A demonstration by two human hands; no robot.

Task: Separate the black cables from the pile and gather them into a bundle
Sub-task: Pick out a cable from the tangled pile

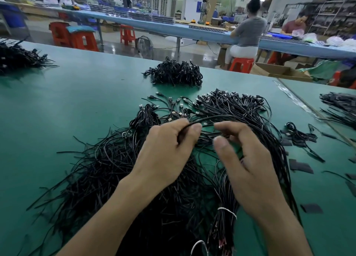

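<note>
The table is covered in smooth green matting with a dull sheen. Spread across it right in front of the person is the pile of thin, glossy black leads, loose and tangled, with small metal-tipped plugs fanning out at its far side. I count three more dark heaps: a compact mound further back, one at the left edge, and one on the adjoining surface to the right. A few flat black rectangles lie scattered on the right.

Near the front edge, a bundle of leads is cinched by one white band.

The left hand has its thumb and fingers curled round a single black cable, which arcs up and over to the right above the pile. The right hand hovers just beside it, with thumb and forefinger apart, loosely bent and gripping nothing.
</note>
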